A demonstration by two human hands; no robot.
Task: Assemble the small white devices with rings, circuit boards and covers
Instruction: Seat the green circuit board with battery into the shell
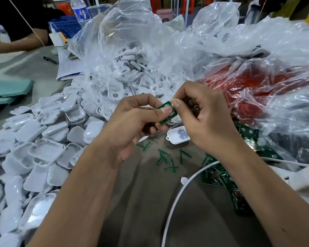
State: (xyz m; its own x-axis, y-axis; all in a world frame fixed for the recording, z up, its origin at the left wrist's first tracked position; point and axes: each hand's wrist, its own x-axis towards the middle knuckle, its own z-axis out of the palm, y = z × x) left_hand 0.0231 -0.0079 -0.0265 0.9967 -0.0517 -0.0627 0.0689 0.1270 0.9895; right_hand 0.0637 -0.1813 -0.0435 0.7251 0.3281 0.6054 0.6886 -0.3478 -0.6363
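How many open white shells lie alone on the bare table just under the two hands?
1. The open white shell lies on the table below the right hand, right of the left hand. Both hands hold a green circuit board. Others may be hidden under them.

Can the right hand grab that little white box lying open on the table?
Probably yes. The white box lies open just below the right hand with nothing between them, but that hand and the left hand are pinching a green circuit board and must let go first.
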